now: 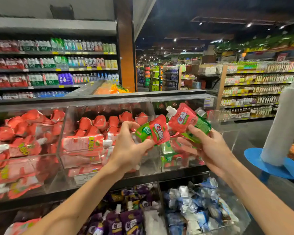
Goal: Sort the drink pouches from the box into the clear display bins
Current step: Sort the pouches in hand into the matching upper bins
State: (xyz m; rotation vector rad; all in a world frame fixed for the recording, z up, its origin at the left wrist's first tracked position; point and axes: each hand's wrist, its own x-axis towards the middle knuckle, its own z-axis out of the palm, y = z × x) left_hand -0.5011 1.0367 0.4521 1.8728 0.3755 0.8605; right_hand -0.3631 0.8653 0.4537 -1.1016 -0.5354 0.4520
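Head view: our left hand point(127, 150) pinched red-green pouch point(154, 129) by lower edge; right hand point(209, 146) curled round pouch bundle point(185, 119), both over clear bin point(232, 131). We judged them soft, light, slick; grip edge seam.

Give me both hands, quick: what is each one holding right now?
Left hand: closed, gripping a red-and-green pouch.
Right hand: closed, gripping a white-capped pouch; possibly a second behind it, cannot tell.
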